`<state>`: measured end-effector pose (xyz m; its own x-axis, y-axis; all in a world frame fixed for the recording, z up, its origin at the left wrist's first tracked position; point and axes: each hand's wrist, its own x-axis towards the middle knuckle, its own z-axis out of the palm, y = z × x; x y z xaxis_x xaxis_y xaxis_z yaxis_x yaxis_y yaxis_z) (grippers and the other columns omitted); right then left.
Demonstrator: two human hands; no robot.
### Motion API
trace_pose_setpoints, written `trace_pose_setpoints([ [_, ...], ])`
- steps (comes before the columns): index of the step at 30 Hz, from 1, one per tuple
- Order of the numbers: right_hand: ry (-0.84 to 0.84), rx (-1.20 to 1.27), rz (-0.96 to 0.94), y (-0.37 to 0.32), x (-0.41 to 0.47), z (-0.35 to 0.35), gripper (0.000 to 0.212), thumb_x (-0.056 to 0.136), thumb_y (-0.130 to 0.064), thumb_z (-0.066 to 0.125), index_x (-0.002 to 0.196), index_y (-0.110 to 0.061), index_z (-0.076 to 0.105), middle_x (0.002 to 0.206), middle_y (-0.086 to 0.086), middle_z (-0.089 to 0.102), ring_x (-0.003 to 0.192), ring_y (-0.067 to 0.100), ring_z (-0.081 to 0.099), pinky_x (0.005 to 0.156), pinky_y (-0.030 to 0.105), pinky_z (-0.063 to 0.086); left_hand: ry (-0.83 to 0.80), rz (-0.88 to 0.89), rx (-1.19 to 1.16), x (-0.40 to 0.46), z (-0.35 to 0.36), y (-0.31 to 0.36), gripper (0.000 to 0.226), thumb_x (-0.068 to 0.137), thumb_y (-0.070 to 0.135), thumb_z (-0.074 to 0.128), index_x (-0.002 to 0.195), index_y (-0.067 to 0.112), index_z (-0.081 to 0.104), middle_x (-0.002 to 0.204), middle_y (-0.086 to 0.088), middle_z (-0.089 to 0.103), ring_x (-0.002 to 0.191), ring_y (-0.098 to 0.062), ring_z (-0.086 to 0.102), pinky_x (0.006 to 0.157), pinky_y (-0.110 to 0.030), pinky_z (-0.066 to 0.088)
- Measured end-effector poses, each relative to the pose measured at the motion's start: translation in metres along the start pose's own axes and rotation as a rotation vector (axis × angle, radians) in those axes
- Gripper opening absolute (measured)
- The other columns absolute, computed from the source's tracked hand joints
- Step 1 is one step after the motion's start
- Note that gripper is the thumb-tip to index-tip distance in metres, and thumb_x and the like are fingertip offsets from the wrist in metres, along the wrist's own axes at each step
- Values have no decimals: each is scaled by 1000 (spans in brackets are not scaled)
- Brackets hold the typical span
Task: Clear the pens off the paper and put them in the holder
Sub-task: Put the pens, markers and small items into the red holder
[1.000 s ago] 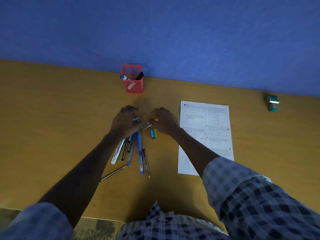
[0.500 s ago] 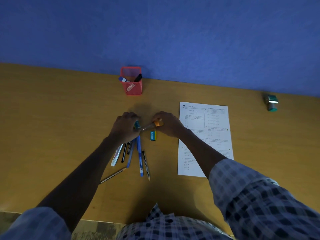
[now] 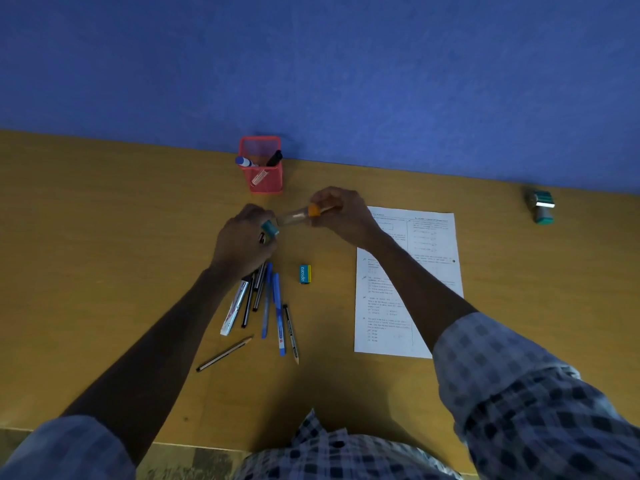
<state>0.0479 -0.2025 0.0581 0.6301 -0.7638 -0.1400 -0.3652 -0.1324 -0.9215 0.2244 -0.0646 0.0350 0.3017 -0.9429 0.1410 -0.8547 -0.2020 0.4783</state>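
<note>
Right hand (image 3: pixel 341 216) gripping clear orange-banded pen (image 3: pixel 304 212), left hand (image 3: pixel 244 244) clutching pen bundle (image 3: pixel 258 299)

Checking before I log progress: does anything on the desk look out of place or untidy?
Yes. The pens lie in a loose fan on the bare desk left of the paper, not in the red holder. One pencil lies apart, skewed. Nothing looks spilled or damaged.

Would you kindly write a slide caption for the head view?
Both hands, left hand and right hand, hold pens above the desk near the red holder.
</note>
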Motion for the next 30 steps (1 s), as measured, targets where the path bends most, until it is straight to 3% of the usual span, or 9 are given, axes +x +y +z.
trace_pose_setpoints([
  [5,203,101,-90,-41,18,-2,32,70,-2,81,97,-4,65,96,9,72,90,24,70,81,37,56,291,15,-80,29,-32,10,45,77,10,72,121,6,61,117,-13,63,99,-26,63,78,-32,50],
  [10,360,44,-228,-68,42,5,26,79,-3,73,103,-3,65,99,5,71,91,15,66,79,33,58,392,38,-76,76,-61,9,34,77,6,64,111,1,65,114,-20,60,101,-33,62,85,-40,53],
  [18,342,-275,-253,-75,74,27,20,80,-2,63,100,-4,63,92,11,69,88,28,64,71,46,55,242,-69,-23,125,-54,-2,32,79,0,60,109,-1,68,116,-21,60,103,-33,62,85,-34,47],
  [22,313,-331,-238,-75,80,33,25,84,-7,63,109,-7,65,102,12,70,94,29,65,76,44,55,142,-84,-26,129,-48,0,37,83,24,56,105,-1,73,111,-24,64,99,-36,62,74,-29,40],
  [24,274,-335,-222,-76,82,35,32,88,-11,62,119,-8,63,112,13,70,99,29,67,82,46,56,134,-62,-65,126,-47,4,45,80,31,51,104,-1,73,109,-25,66,97,-36,63,74,-32,44],
  [27,222,-349,-180,-75,81,35,42,90,-20,62,131,-14,57,123,9,66,103,27,67,89,46,55,152,-30,-20,123,-45,4,32,84,9,52,109,3,71,112,-21,69,101,-38,66,80,-40,51],
  [30,250,-339,-179,-70,73,34,41,90,-23,62,129,-15,58,122,6,67,99,24,69,85,44,56,169,-41,46,120,-46,1,35,91,19,45,117,8,66,115,-17,69,103,-37,65,79,-42,51],
])
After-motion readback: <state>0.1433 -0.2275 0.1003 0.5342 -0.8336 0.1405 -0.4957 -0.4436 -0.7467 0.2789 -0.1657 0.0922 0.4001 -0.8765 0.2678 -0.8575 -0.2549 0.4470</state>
